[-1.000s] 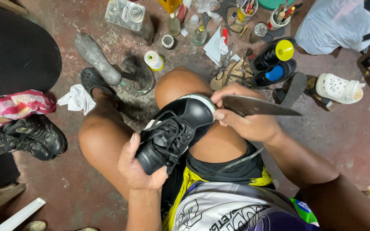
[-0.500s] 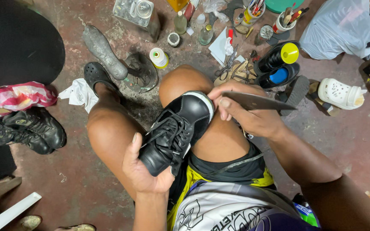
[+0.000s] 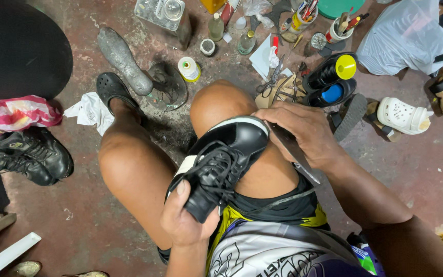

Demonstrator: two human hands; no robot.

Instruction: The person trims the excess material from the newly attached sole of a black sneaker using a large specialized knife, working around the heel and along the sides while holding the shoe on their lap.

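A black lace-up shoe [image 3: 221,164] with a white sole edge rests on my right knee, toe pointing away from me. My left hand [image 3: 185,220] grips its heel end from below. At the shoe's toe, my right hand [image 3: 303,133] is closed around a flat metal knife blade [image 3: 293,151], whose tip sits against the sole edge. The blade runs back under my palm toward my thigh.
A metal shoe last on an iron stand [image 3: 129,61] stands on the floor ahead, beside a thread spool [image 3: 188,68], bottles, cups of tools and scissors [image 3: 278,82]. More black shoes [image 3: 26,156] lie at left, a white clog [image 3: 403,115] and a plastic bag at right.
The knife has swung from lying level across the shoe's toe to slanting down along its right side. The shoe stays on my knee, in my left hand.
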